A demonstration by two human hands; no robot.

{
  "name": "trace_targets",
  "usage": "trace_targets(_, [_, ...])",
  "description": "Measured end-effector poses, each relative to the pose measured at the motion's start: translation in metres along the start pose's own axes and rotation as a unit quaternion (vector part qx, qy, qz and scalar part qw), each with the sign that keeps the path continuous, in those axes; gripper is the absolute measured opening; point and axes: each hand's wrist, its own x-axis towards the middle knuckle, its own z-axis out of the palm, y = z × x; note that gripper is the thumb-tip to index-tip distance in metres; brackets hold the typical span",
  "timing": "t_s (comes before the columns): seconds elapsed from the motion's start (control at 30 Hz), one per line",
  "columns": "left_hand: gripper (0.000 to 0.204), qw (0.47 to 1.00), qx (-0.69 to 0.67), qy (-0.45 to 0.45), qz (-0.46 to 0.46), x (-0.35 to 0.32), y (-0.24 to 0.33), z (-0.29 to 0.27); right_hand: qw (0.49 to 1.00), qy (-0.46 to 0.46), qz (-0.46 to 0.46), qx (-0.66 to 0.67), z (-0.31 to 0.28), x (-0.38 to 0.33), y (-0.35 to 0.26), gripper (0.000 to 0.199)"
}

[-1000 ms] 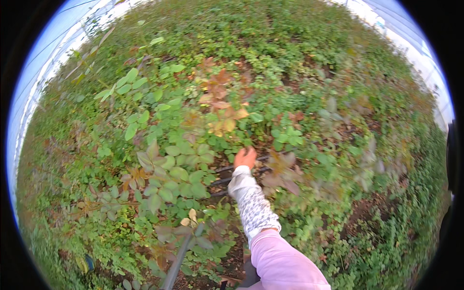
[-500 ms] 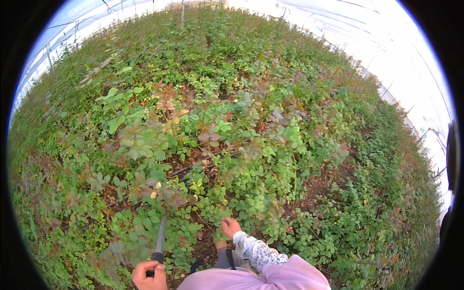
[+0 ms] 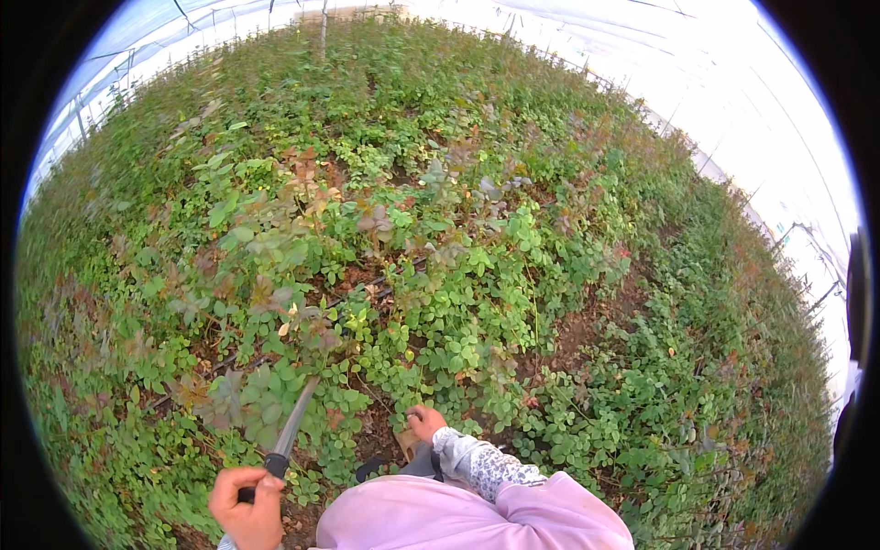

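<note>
At the lower left, my left hand (image 3: 247, 507) is closed around the black handle of a long tool with a straight, narrow grey metal shaft or blade (image 3: 295, 417). Its far end reaches up to the leaves of a low shrub (image 3: 261, 394). I cannot make out whether that end is a cutting edge. My right hand (image 3: 425, 423), below a flower-patterned sleeve, is curled in front of my body beside the green leaves (image 3: 454, 353). Its fingers are bent together, and anything inside them is hidden.
Dense leafy plants, green with reddish tops, spread all around. Dark irrigation tubing (image 3: 371, 295) runs between them among dry leaves. Brown soil (image 3: 587, 330) shows to the right. A thin post (image 3: 324, 32) stands far back, and pale plastic sheeting (image 3: 733, 92) encloses the place.
My left hand has moved left and upward in the picture with the tool, which now leans more to the right. My right hand appears slightly farther left and higher. The whole view has shifted a little.
</note>
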Motion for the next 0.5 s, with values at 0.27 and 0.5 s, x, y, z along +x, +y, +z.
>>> trace_targets(0.27, [0.013, 0.993, -0.088, -0.018, 0.076, -0.048, 0.063, -0.098, 0.992, -0.053, 0.096, -0.057, -0.046, -0.047, 0.054, 0.028])
trace_targets(0.5, [0.018, 0.992, -0.098, -0.025, 0.076, -0.051, 0.064, -0.130, 0.966, 0.006, 0.250, -0.061, -0.115, -0.128, 0.109, 0.025])
